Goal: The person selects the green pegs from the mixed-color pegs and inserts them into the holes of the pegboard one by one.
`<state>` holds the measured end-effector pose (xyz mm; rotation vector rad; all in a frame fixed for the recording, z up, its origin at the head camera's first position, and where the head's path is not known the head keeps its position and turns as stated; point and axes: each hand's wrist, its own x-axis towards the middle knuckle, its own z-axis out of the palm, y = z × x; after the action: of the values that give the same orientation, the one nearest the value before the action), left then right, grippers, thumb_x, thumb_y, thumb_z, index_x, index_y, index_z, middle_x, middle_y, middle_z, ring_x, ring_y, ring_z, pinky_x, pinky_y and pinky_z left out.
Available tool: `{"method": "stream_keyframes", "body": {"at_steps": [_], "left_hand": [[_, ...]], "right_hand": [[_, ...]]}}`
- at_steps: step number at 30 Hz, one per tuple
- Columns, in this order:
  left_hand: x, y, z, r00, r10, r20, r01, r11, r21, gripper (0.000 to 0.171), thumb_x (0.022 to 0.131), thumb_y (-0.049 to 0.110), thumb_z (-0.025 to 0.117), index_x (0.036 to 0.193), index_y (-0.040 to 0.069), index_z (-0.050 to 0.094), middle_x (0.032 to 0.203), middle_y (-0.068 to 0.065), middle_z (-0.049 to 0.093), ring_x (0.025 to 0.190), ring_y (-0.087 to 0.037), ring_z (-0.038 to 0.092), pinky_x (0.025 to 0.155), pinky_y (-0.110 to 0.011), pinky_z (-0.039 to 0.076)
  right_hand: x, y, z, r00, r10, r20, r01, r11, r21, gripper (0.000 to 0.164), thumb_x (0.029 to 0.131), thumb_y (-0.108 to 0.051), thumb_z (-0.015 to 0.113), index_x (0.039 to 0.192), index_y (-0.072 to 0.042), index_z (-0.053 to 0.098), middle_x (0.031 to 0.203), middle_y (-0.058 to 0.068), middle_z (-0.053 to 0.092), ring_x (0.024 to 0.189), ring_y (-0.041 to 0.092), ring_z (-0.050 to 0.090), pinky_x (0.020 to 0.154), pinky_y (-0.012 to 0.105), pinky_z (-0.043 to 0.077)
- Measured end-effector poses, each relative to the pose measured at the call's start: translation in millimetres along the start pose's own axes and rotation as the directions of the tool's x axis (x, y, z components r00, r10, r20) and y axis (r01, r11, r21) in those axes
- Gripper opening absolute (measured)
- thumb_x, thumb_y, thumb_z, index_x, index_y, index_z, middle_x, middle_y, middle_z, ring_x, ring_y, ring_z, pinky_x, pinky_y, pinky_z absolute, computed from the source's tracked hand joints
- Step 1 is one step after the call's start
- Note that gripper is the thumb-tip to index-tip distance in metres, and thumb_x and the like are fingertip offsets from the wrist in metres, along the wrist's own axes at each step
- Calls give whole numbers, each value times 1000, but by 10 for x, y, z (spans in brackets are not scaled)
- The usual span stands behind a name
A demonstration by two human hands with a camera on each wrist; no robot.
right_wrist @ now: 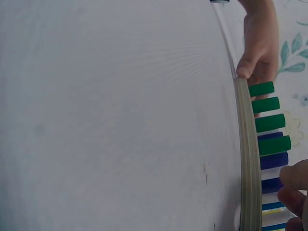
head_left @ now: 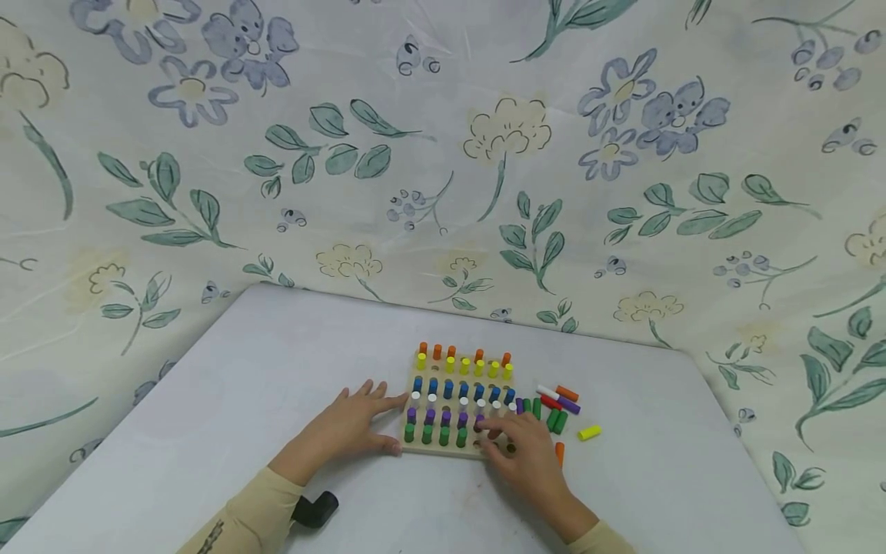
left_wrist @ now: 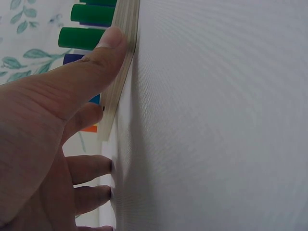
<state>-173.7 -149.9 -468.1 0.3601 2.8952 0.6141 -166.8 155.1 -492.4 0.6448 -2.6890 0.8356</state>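
A wooden pegboard (head_left: 443, 452) stands on the white table with rows of orange, yellow, blue, white, purple and green pegs upright in it. My left hand (head_left: 356, 422) lies at its left side, fingers spread. The left thumb (left_wrist: 111, 41) presses the near corner edge and the index finger touches the side further back. Over the board's near right part is my right hand (head_left: 526, 450), its thumb and index finger pinching the top of a purple peg (right_wrist: 272, 186) in the purple row. Several green pegs (right_wrist: 270, 123) stand in the front row beside these fingers.
Right of the board lie loose pegs: green (head_left: 557, 420), white (head_left: 547, 392), red (head_left: 551, 402), purple (head_left: 568, 405), orange (head_left: 559, 452) and a yellow one (head_left: 590, 432) further out. A black elbow-shaped piece (head_left: 317, 509) sits by the left sleeve. Flowered cloth (head_left: 443, 154) hangs behind the table.
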Motion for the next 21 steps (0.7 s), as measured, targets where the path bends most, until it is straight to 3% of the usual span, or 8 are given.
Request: {"method": "stream_keyframes", "body": {"at_steps": [8, 21], "left_hand": [[21, 31, -9, 1000, -23, 11, 23, 1000, -3, 84, 76, 54, 84, 149, 24, 55, 157, -23, 40, 149, -47, 26, 119, -68, 15], [57, 108, -48, 999, -38, 12, 38, 999, -1, 84, 76, 55, 83, 149, 24, 54, 157, -23, 40, 149, -48, 26, 119, -69, 16]], "right_hand": [[17, 72, -65, 1000, -2, -16, 1, 1000, -24, 18, 88, -26, 82, 105, -29, 76, 86, -25, 64, 86, 3, 47, 84, 36, 46], [74, 219, -176, 999, 44, -6, -44, 999, 15, 18, 87, -23, 82, 102, -31, 76, 86, -26, 62, 83, 4, 47, 76, 31, 44]]}}
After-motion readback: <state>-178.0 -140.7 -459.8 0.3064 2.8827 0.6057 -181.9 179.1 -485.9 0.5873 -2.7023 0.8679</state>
